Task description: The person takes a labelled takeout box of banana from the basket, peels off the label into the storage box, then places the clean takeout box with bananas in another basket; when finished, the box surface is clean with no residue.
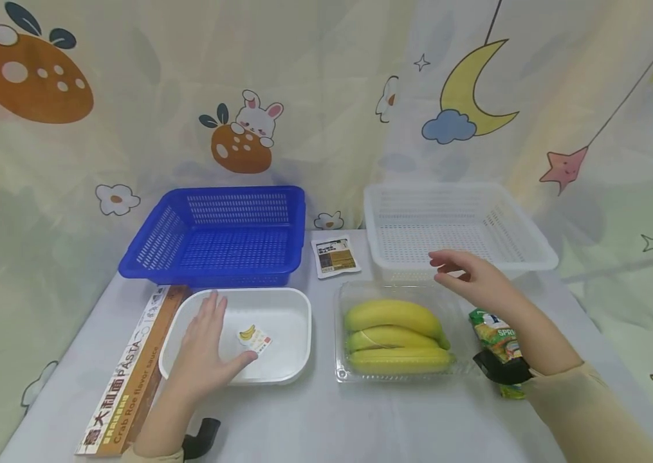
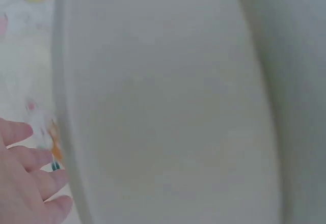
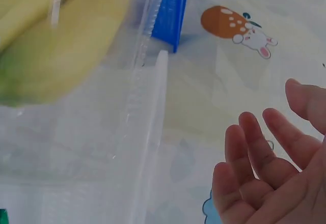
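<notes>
Head view, rounded white tray (image 1: 290, 341), curved bananas (image 1: 395, 338), clear plastic box (image 1: 362, 292)

Pale fabric backdrop (image 1: 338, 58) behind counter (image 1: 326, 418), faintly creased. Printed on fabric: yellow crescent moon (image 1: 458, 90), blue cloud (image 1: 450, 127), pink star (image 1: 565, 167), orange fruit (image 1: 242, 153), white flowers (image 1: 107, 204). Counter whitish, plain. Light soft, diffuse.

A black strap (image 1: 502, 369) hides part of the green packet (image 1: 493, 331), the left hand (image 1: 204, 350) covers some of the tray (image 1: 288, 334), and the pouch (image 1: 335, 257) is too small to read.
</notes>
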### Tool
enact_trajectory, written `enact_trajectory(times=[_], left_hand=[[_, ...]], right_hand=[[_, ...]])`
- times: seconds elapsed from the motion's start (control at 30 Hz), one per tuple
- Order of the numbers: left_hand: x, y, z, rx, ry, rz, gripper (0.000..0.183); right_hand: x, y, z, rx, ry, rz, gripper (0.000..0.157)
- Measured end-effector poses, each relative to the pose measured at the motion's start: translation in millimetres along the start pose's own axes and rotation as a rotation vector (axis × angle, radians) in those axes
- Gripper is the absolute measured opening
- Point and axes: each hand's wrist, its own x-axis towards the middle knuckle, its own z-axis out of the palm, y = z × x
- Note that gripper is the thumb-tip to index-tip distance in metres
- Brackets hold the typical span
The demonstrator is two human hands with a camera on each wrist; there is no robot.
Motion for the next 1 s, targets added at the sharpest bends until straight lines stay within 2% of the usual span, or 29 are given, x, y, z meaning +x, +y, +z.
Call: enact_trajectory(times=[0.27,0.47,0.63,0.77,1.0], left_hand=[[18.9,53.8,20.0,-0.042,-0.042,0.116,0.096],[27.0,84.7,39.0,-0.055,-0.086,0.171,0.102],[28.6,102.7,54.5,-0.088,-0.137,0.18,0.106],[27.8,114.4,63.1,-0.111,-0.175,0.177,0.109],[23.6,128.0,74.8,-0.161,-0.199,0.154,0.116]], right_hand=[[-26.3,19.8,-0.6,0.003,0.041,0.016,0.051],[-45.9,30.3,3.8,-0.052,0.109,0.003,0.052],[-57.4,36.4,9.7,-0.064,0.118,0.003,0.053],[-66.1,40.4,14.3,-0.018,0.1,0.037,0.055],[-76.1,47.9,26.2,-0.047,0.12,0.02,0.054]])
